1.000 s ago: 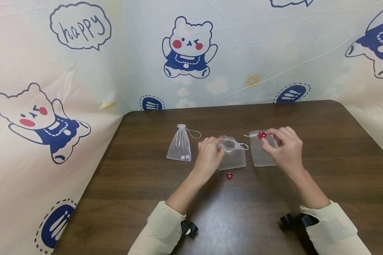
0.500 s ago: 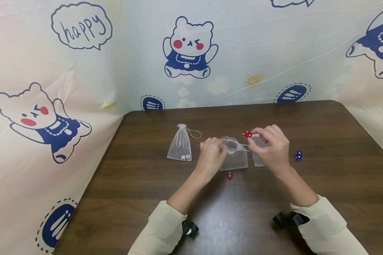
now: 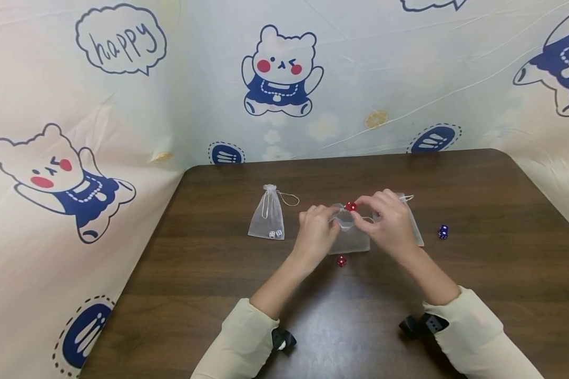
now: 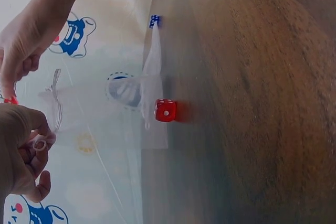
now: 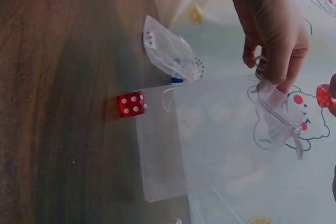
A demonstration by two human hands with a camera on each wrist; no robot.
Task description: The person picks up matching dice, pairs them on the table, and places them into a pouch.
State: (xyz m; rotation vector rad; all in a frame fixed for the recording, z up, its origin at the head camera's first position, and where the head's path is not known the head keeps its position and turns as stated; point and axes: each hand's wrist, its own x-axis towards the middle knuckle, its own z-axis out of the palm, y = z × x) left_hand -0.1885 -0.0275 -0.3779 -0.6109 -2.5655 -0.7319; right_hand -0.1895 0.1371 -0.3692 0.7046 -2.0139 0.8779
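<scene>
Under the middle bag (image 3: 351, 242) spreads a brown table (image 3: 194, 295). On that bag's left, the left hand (image 3: 314, 227) pinches its rim between thumb and fingers. On its right, the right hand (image 3: 388, 218) pinches a red die (image 3: 350, 206) just above its mouth, thumb and finger only that far apart. Left of the middle bag lies the left bag (image 3: 267, 218), holding white dice (image 3: 275, 233); right of it, the right bag (image 3: 414, 227) lies partly hidden. Blue dice (image 3: 443, 232) sit farther right of the middle bag, a loose red die (image 3: 341, 261) just on its near side.
</scene>
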